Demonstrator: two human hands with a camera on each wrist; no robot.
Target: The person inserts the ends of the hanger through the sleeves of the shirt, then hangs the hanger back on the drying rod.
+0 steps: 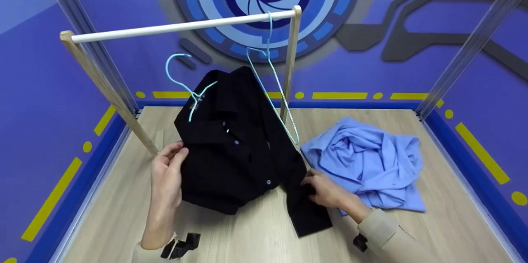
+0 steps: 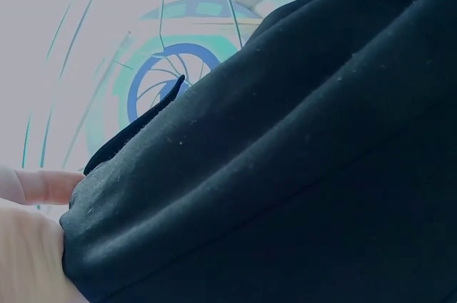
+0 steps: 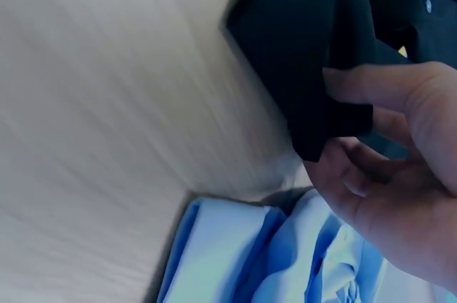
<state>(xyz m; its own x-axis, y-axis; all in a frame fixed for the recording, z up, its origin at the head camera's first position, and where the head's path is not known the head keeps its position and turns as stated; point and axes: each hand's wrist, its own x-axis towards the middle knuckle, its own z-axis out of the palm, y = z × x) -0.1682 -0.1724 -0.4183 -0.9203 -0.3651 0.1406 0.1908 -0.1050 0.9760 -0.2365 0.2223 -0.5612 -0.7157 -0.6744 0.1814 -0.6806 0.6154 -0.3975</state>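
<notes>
A black buttoned shirt (image 1: 247,160) is held up above the tabletop, with a light-blue hanger (image 1: 178,79) inside its collar; the hook stands free of the rail. My left hand (image 1: 167,172) pinches the shirt's edge on the left, thumb in front; in the left wrist view the black cloth (image 2: 285,153) hides most of that hand. On the other side my right hand (image 1: 326,189) pinches the black sleeve (image 1: 307,213) between thumb and fingers, as the right wrist view shows with the hand (image 3: 400,167) at the cloth. The lower part of the hanger is hidden in the shirt.
A clothes rack with a white rail (image 1: 177,29) and wooden posts stands behind the shirt. A second light-blue hanger (image 1: 272,77) hangs near its right end. A crumpled blue shirt (image 1: 367,164) lies on the wooden tabletop (image 1: 445,221) at the right.
</notes>
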